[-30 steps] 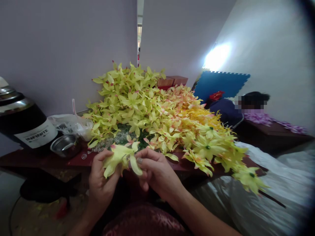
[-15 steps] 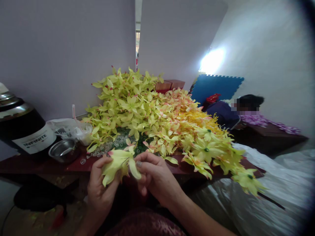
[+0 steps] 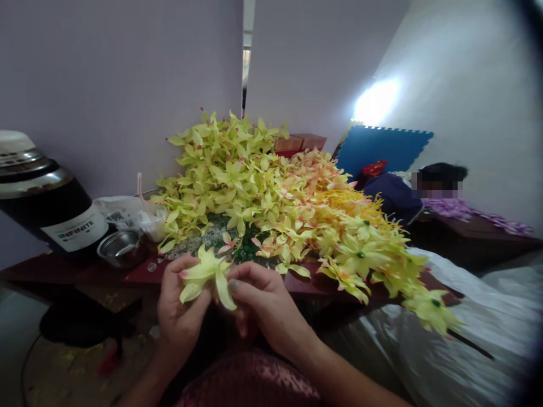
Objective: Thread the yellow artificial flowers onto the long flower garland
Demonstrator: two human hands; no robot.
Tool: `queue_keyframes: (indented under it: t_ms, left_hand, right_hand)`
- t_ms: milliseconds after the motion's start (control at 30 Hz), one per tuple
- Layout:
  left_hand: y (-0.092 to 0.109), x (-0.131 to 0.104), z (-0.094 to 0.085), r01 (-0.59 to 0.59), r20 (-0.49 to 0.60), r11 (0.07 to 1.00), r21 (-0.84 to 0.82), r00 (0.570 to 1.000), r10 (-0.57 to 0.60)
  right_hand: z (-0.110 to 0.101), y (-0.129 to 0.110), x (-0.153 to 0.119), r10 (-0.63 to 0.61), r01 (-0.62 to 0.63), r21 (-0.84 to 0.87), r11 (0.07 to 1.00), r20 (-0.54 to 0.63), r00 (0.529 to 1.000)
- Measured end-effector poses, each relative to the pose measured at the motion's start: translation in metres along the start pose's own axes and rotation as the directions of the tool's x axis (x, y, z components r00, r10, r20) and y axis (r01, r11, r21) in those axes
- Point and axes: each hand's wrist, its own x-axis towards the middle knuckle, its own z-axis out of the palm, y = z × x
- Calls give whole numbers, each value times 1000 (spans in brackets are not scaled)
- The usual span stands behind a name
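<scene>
Beneath a smooth grey wall (image 3: 106, 85), the dark red desk (image 3: 136, 275) carries heaped artificial blossoms (image 3: 233, 175), thin-petalled and yellow-green. At lower centre of the frame, the left hand (image 3: 180, 308) grips a pink-tipped flower (image 3: 203, 277); the right hand (image 3: 265, 299) pinches its right side. One petal points upward, a long curved one downward; the upper petal stands more upright than before.

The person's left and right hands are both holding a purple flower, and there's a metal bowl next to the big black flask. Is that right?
Not quite: the flower isn't purple, it's yellow-green, as the head view shows. The left hand and right hand are indeed both holding it, and the metal bowl is next to the big black flask.
</scene>
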Motion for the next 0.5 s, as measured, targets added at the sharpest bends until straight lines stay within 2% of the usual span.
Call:
queue_keyframes:
  t_ms: [67,133,233,267,300,333,433,500]
  left_hand:
    - [2,1,0,63,45,992,-111,997,-58]
    - [4,3,-1,140,112,965,-223,987,-117]
    - [10,5,-4,238,183,927,-289,964,-191]
    - [12,5,-4,262,197,920,-291,958,-210]
    - [14,5,-5,281,207,914,-292,952,-227]
    - [16,5,-5,296,216,910,-289,947,-240]
    - [17,4,-5,301,229,917,-263,942,-244]
    - [15,4,-6,286,238,930,-231,944,-231]
  right_hand:
    - [-1,-1,-3,-92,89,-125,988,-13,996]
    - [-5,-4,-4,-248,222,-282,933,-60,967]
    - [-13,-11,-3,-505,385,-506,772,-122,854]
    - [-15,-13,-1,-549,409,-545,732,-116,828]
    - [-17,-15,0,-557,417,-557,718,-101,824]
    - [-17,-16,2,-529,409,-542,734,-80,845]
    - [-17,-15,6,-345,307,-395,866,-27,938]
    - [-17,-13,6,-290,262,-324,909,-40,956]
